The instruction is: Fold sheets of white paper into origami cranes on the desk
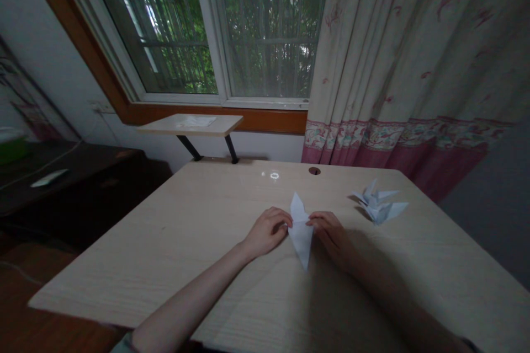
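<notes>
Forearms first: both stretch out over the pale table (186, 242). The left hand (267, 230) and right hand (331, 234) each pinch one side of a pointy white folded paper (301, 234) lying mid-table. A couple of paper cranes (379, 204) sit off to the right, well apart.

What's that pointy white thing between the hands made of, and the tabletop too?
The folded white piece, pinched by the left hand and right hand, looks like thin matte paper: crisp creases, flat facets. The table looks like pale wood or wood-look laminate, which I cannot tell: grain lines show, with a faint sheen.
</notes>
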Available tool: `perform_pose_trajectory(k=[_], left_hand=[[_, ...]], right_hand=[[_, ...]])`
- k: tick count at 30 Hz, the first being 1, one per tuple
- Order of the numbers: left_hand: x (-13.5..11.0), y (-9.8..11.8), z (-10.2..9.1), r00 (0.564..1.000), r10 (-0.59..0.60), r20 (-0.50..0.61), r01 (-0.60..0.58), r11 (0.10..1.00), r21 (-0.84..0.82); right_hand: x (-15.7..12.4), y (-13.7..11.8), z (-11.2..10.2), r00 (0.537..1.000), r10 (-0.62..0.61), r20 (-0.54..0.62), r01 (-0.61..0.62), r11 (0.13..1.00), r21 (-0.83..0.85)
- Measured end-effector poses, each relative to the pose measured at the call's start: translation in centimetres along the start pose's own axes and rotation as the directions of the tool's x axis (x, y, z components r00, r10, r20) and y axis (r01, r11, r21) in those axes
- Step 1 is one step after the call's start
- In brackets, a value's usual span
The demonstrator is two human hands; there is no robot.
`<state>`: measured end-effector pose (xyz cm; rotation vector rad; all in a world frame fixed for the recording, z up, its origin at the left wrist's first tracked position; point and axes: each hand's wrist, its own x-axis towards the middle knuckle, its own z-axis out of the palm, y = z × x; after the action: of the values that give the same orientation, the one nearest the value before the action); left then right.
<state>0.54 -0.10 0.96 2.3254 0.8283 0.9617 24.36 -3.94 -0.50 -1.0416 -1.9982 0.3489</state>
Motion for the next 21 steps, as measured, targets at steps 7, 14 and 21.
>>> perform_pose_trajectory(k=[7, 14, 21], left_hand=[[-0.2, -0.2, 0.4, 0.999, 0.031, 0.043, -0.033, 0.999, 0.034], [-0.1, -0.3, 0.4, 0.995, 0.033, 0.092, -0.039, 0.997, 0.068], [-0.1, -0.6, 0.5, 0.995, 0.015, 0.103, -0.025, 0.995, 0.098]], right_hand=[[-0.1, 1.0, 0.6, 0.996, -0.019, 0.082, 0.022, 0.999, -0.047], [-0.4, 1.6, 1.2, 0.995, -0.020, 0.102, 0.024, 0.999, -0.042], [-0.4, 1.0, 1.0, 0.990, 0.036, 0.133, -0.028, 0.998, -0.060]])
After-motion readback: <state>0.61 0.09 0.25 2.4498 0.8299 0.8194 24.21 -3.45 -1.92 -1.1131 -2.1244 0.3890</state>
